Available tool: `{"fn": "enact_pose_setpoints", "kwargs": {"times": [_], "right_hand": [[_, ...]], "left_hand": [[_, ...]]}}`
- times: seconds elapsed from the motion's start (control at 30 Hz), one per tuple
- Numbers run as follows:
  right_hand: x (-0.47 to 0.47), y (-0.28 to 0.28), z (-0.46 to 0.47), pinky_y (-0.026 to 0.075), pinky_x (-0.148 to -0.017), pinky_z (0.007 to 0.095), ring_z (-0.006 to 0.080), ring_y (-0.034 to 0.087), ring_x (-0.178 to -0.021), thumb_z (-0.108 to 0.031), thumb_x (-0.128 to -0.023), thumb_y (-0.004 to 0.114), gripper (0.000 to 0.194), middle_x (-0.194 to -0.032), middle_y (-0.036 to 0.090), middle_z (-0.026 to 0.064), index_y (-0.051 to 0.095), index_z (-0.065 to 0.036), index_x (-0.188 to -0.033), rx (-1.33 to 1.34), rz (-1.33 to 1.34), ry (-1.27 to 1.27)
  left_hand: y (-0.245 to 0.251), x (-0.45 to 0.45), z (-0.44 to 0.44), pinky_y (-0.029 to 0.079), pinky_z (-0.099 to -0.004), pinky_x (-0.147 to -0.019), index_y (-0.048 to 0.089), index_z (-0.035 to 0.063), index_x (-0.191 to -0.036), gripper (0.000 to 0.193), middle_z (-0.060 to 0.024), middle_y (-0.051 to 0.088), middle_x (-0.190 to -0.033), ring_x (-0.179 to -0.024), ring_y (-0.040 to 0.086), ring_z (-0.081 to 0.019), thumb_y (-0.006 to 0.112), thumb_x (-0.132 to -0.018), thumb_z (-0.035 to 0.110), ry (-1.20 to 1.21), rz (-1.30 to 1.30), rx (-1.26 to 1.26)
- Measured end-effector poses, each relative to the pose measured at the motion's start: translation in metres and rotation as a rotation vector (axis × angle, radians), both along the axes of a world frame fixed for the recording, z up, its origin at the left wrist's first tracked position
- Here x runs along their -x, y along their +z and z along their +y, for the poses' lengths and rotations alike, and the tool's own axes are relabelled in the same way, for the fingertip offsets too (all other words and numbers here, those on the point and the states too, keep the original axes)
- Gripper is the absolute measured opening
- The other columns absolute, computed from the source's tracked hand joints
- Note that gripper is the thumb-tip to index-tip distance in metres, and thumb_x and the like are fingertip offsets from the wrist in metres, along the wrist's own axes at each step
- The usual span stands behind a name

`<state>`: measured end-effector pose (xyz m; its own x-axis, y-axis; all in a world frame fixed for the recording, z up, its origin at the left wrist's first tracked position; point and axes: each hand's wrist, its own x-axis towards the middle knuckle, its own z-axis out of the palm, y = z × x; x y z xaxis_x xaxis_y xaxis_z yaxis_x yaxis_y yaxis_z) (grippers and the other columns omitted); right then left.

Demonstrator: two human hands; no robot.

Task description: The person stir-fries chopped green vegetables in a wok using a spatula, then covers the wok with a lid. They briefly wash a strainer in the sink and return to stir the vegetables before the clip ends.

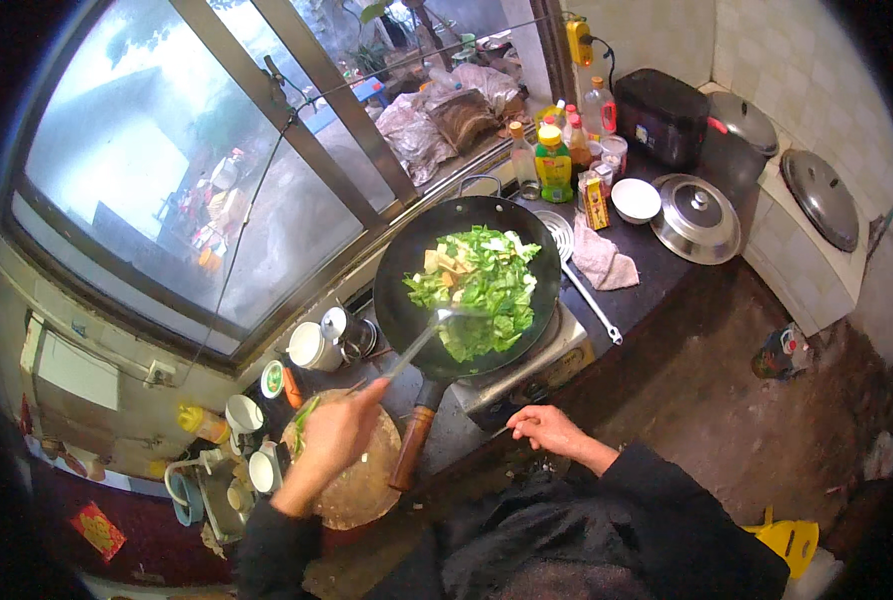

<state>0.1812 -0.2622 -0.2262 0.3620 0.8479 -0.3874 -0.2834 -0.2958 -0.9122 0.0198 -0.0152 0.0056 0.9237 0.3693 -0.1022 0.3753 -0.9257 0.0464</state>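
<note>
My left hand (341,431) grips the handle of a metal spatula (415,354), whose blurred head reaches over the near side of a black wok (395,300). Chopped leafy greens (491,292) lie in the wok, with pale yellowish pieces (446,264) at their upper left. Beneath the wok is a gas stove (525,382). The wok's wooden handle (415,442) points toward me, just right of my left hand. In front of the stove, my right hand (551,431) has its fingers closed on a thin, light-coloured object (500,432), too small to identify.
A round chopping board (364,491) lies under my left forearm. A slotted skimmer (592,304), a cloth (604,259), a white bowl (636,200), a metal lid (695,225) and several bottles (553,165) occupy the counter at right. A metal-framed window (296,112) borders the far side.
</note>
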Motion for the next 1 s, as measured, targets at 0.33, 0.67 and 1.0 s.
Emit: {"fn": "enact_pose_setpoints", "kwargs": {"times": [0.33, 0.67, 1.0], "right_hand": [[0.005, 0.002, 0.012, 0.045, -0.056, 0.0222, 0.006, 0.053, -0.059, -0.015, -0.096, 0.055, 0.02, -0.089, 0.069, 0.0021, 0.067, -0.004, -0.109, -0.027, -0.021, 0.034], [-0.008, -0.021, 0.001, 0.045, -0.055, 0.0222, 0.006, 0.053, -0.06, -0.016, -0.097, 0.055, 0.021, -0.089, 0.068, 0.0017, 0.066, -0.002, -0.11, -0.026, 0.059, -0.06], [-0.004, -0.01, 0.001, 0.046, -0.057, 0.0223, 0.0063, 0.053, -0.061, -0.016, -0.098, 0.056, 0.02, -0.089, 0.068, 0.0022, 0.067, -0.003, -0.109, -0.006, 0.033, -0.017]], "left_hand": [[-0.006, -0.028, 0.006, 0.052, -0.0497, -0.069, 0.059, 0.0262, -0.131, 0.038, -0.019, 0.068, -0.082, -0.078, 0.067, -0.0386, 0.057, -0.093, 0.028, 0.02, 0.109, -0.06], [0.059, -0.017, 0.009, 0.052, -0.0481, -0.076, 0.063, 0.0234, -0.127, 0.036, -0.0219, 0.068, -0.093, -0.087, 0.066, -0.0404, 0.059, -0.093, 0.031, 0.037, 0.229, 0.066], [0.088, -0.023, 0.034, 0.05, -0.043, -0.056, 0.067, 0.0294, -0.122, 0.033, -0.0125, 0.064, -0.071, -0.065, 0.066, -0.0308, 0.059, -0.09, 0.024, -0.079, 0.112, -0.471]]}}
